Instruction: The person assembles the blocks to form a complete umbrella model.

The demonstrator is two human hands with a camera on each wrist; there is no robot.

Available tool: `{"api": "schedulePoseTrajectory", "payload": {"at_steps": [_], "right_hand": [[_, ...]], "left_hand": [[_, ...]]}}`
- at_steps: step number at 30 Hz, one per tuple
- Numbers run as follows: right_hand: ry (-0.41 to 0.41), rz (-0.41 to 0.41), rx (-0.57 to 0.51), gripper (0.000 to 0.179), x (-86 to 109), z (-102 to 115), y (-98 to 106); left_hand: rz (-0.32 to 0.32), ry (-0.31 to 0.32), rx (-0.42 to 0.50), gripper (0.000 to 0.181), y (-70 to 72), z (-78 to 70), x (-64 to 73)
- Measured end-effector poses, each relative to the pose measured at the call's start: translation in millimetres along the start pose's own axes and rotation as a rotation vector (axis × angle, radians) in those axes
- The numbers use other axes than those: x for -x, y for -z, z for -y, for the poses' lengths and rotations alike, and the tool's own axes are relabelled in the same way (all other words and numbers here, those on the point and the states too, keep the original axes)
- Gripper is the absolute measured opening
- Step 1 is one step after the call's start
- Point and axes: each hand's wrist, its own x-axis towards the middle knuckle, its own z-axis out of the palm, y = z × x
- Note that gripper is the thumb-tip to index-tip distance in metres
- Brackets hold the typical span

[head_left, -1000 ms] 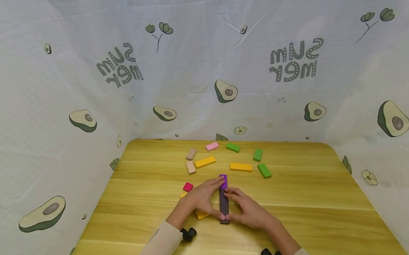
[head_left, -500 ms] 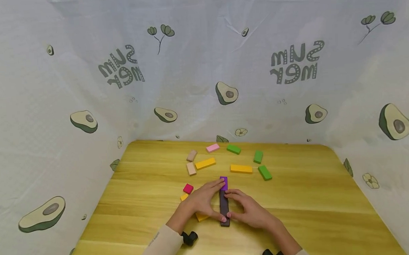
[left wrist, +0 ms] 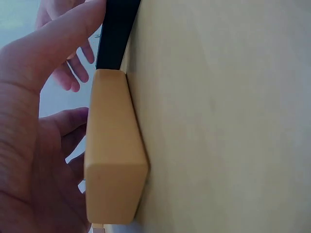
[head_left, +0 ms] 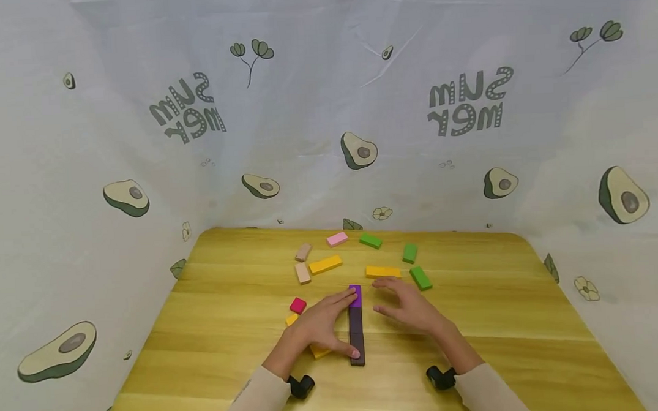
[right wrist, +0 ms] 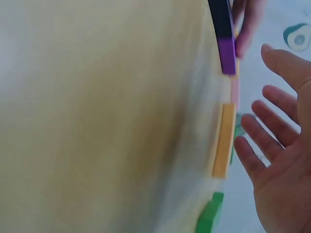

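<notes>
Two black blocks, the far one [head_left: 355, 321] and the near one [head_left: 357, 348], lie end to end with a purple block [head_left: 356, 302] at their far end. My left hand [head_left: 323, 325] spans this row from the left, fingertips on the purple block and thumb at the near black block. Under that hand a yellow block [head_left: 319, 352] is partly hidden; it shows large in the left wrist view. My right hand [head_left: 411, 309] hovers to the right of the row, fingers spread and holding nothing. In the right wrist view it is apart from the orange-yellow block [right wrist: 224, 141].
Farther back lie two yellow blocks, left [head_left: 325, 265] and right [head_left: 383, 272], several green blocks [head_left: 420, 278], a pink block [head_left: 338, 239] and two beige blocks [head_left: 302, 273]. A red block [head_left: 298, 305] sits left of my left hand. Patterned cloth [head_left: 303, 108] encloses the wooden table [head_left: 505, 320].
My right hand has let go of the black blocks and moved away to the right and farther back. My left hand stays at the row.
</notes>
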Motion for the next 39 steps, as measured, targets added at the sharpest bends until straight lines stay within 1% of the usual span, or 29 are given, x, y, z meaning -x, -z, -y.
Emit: {"api": "schedulePoseTrajectory", "payload": {"at_steps": [3, 7, 11, 16, 19, 28, 33, 39], "right_hand": [[-0.001, -0.05, 0.05, 0.049, -6.4, -8.7, 9.6], [-0.037, -0.053, 0.093, 0.048, -16.7, -17.6, 15.8], [-0.074, -0.066, 0.139, 0.047, -29.8, -23.2, 18.5], [-0.11, -0.042, 0.19, 0.049, -40.7, -26.3, 18.0], [-0.131, -0.025, 0.196, 0.05, -44.6, -27.5, 16.1], [-0.149, -0.006, 0.218, 0.046, -53.2, -31.5, 9.0], [-0.124, -0.019, 0.218, 0.039, -55.2, -29.1, 5.5], [-0.045, -0.002, 0.212, 0.035, -58.1, -19.8, -0.1]], "left_hand": [[0.006, 0.001, -0.002, 0.124, -1.0, -2.7, -1.1], [0.028, 0.025, -0.023, 0.125, -1.4, -6.2, 0.0], [0.026, 0.034, -0.053, 0.125, 2.0, -6.7, -1.1], [0.026, 0.03, -0.056, 0.124, 4.7, -5.0, -3.3], [0.025, 0.027, -0.057, 0.124, 5.2, -4.6, -3.4], [0.013, 0.027, -0.048, 0.123, 5.7, -5.3, -1.8], [0.013, 0.032, -0.026, 0.124, 5.9, -5.4, -2.4], [0.019, 0.049, -0.039, 0.123, 5.5, -4.6, -3.9]]}}
